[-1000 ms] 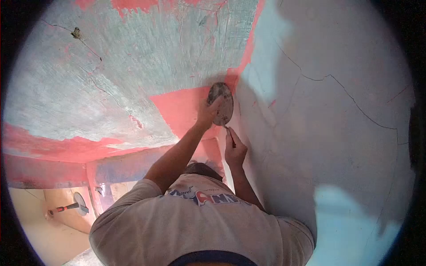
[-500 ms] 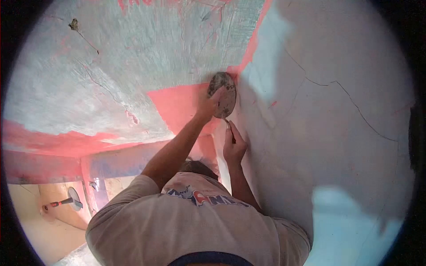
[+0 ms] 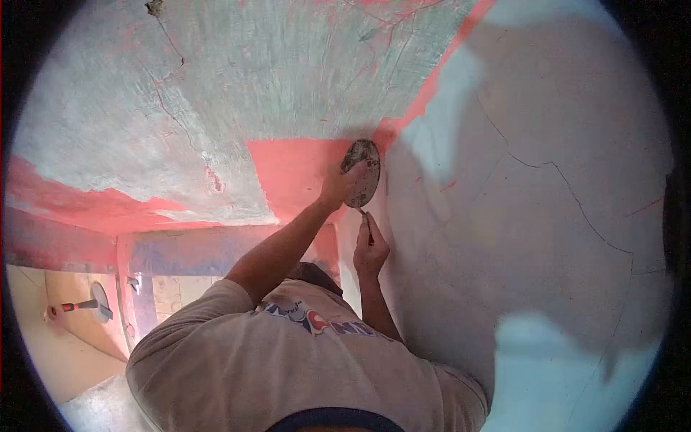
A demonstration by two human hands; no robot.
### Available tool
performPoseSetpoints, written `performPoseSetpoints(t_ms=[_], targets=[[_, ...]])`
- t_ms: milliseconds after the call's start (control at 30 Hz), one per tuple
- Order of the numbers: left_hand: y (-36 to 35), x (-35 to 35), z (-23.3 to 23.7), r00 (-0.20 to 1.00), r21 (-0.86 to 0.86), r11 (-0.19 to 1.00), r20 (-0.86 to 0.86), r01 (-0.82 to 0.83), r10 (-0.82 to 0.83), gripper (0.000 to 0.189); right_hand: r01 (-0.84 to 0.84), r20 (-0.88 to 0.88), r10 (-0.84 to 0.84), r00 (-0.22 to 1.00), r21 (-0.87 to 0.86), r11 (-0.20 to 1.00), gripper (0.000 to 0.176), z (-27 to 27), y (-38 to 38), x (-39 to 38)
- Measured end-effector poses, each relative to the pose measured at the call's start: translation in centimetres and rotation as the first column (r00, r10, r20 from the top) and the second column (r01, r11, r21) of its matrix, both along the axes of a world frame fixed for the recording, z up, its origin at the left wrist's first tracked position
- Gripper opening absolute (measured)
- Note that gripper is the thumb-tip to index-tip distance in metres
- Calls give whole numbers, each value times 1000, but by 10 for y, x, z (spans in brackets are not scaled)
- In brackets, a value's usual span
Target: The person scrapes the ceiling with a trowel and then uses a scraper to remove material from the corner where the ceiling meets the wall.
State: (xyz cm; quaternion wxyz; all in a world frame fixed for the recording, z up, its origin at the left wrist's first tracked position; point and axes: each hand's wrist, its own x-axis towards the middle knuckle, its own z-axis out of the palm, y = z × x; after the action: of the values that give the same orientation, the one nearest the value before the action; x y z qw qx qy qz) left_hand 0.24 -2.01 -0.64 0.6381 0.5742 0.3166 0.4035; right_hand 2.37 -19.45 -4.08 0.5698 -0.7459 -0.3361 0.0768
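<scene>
My left hand (image 3: 338, 186) grips a dark, mortar-stained oval plate (image 3: 369, 180), its fingers lying across the near side. Lower right of it, my right hand (image 3: 371, 252) is closed around a small hand tool (image 3: 365, 216) with a thin metal neck. The tool's tip meets or nearly meets the plate's lower edge; its working end is too small to make out. Both hands are close to the corner where a pink-painted patch (image 3: 288, 169) borders the grey wall (image 3: 533, 230). My shirt (image 3: 302, 367) fills the lower middle.
The grey wall on the right carries a long crack (image 3: 579, 201) and pale blue patches (image 3: 568, 367). A worn grey-green surface (image 3: 245, 79) with pink streaks spreads across the upper left. At lower left are a red-and-black handle (image 3: 75, 307) and a round pale plate (image 3: 101, 301).
The view has shifted, so the plate and both hands appear slightly lower. The plate stays in my left hand and the small tool in my right, still beside its lower edge.
</scene>
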Motion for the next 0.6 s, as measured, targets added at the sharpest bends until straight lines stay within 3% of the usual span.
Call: performPoseSetpoints(t_ms=[133, 233, 300, 367, 433, 533, 600], targets=[[9, 4, 17, 999, 54, 998, -49, 22, -20, 38, -5, -78, 7, 997, 25, 1000, 33, 13, 0, 1], [3, 0, 38, 998, -39, 998, -49, 46, -48, 39, -16, -99, 17, 995, 10, 1000, 33, 15, 0, 4], [7, 0, -8, 991, 17, 1000, -134, 2, 1, 39, -13, -11, 13, 1000, 1, 1000, 34, -11, -2, 3], [7, -4, -18, 980, 40, 999, -197, -7, 15, 39, -21, 23, 21, 1000, -15, 1000, 34, -22, -4, 4], [4, -12, 4, 969, 21, 999, -247, 26, -20, 39, -32, -22, 32, 999, -16, 999, 35, -20, -5, 4], [4, -4, 9, 999, 122, 992, -47, 11, -5, 38, -15, -32, 16, 999, 34, 999, 35, -12, -2, 4], [4, 5, 26, 1000, 5, 1000, -13, 23, -23, 37, -13, -59, 17, 998, 59, 998, 35, 4, 3, 9]])
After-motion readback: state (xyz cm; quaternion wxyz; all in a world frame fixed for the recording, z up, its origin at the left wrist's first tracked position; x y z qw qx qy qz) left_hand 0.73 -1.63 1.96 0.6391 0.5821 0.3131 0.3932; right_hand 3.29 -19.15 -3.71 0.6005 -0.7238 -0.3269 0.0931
